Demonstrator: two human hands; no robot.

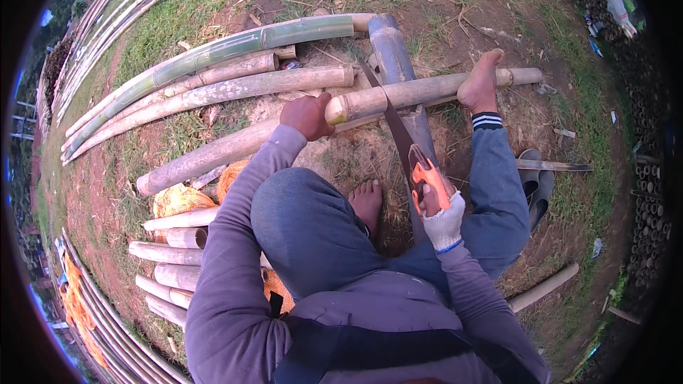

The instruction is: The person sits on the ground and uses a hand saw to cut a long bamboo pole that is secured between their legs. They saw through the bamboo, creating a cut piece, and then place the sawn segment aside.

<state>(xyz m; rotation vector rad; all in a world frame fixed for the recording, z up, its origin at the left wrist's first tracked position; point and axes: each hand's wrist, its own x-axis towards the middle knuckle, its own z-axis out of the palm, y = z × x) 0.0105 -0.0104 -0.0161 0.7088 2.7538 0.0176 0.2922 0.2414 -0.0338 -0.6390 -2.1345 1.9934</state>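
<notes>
A hand saw [396, 122] with an orange handle lies across a pale bamboo pole [434, 89], its blade against the pole's upper side. My right hand [442, 215], in a white knitted glove, is closed round the saw handle. Bare of any glove, my left hand [307, 115] grips the pole left of the blade. My right foot [484, 82] presses on the pole toward its right end. Beneath the pole stands a greyish bamboo support [393, 50]. Another thick length of bamboo [206, 158] extends left from my left hand; whether it joins the held pole is hidden.
Long bamboo poles [213, 53], one green, lie at the far left. Short cut pieces [171, 252] and orange mesh sacks [178, 200] are beside my left arm. Slippers [542, 185] and a flat strip or blade [555, 165] lie right of my leg. Stacked bamboo [647, 206] lines the right edge.
</notes>
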